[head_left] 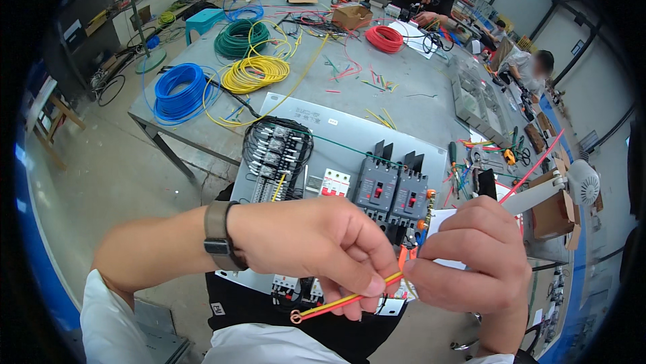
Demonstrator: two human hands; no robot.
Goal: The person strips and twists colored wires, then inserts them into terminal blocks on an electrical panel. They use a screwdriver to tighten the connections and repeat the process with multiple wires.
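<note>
Item, nearest: left hand, closed, thumb and fingers pinching a short pair of wires — one yellow, one red — held side by side. Watch band on that wrist. The wires lie close under the camera, above the person's lap. Their long axis runs low-left to high-right, almost level; the lower-left end carries a small ring terminal and points toward the person's left, while the upper-right end runs into the other hand.

Item: right hand, closed, fingertips nipping the right end of the same wires together with a small white slip, perhaps a label or tag. The two-handed pinch seems meant to keep the pair aligned and steady for fine work at the end.

Item, just beyond the hands: grey mounting panel lying flat on the edge of the workbench, so its parts face up. On it, a block of relays with black wiring, a small white breaker, and two dark breakers.

Item, right of the panel: screwdrivers and cutters, within reach, and a cardboard box.

Item, middle of the bench: coils of blue, yellow and green wire, a red coil — loose offcuts scattered between.

Item, far end: two other people at their own work.
</note>
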